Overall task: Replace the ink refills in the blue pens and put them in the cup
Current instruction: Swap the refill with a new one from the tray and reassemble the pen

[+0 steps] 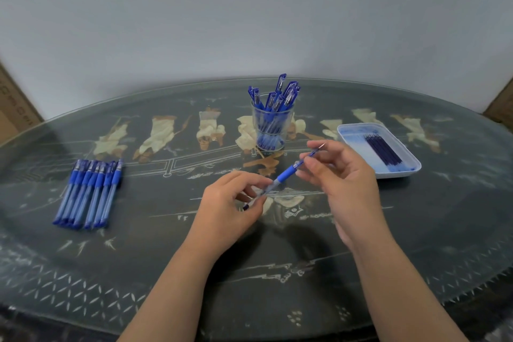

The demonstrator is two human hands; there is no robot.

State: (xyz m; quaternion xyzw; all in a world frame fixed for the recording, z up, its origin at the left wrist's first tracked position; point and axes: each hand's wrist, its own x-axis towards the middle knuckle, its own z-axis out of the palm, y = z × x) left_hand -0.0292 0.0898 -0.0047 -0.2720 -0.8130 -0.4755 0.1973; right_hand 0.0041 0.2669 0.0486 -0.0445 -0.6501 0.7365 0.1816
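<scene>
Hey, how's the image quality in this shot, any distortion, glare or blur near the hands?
Head view: the wide-angle lens bows the table edge into an arc; lighting is soft and even, with only a faint shadow under the left hand and right hand; no harsh glare on the table; the pen they hold looks slightly soft.

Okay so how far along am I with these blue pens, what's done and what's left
Done, it seems: a bunch of pens stands in the glass cup. In hand: one pen, held between the left hand on its clear barrel and the right hand near the tip. Left: the row of pens lying on the table, with refills waiting in the tray.
</scene>
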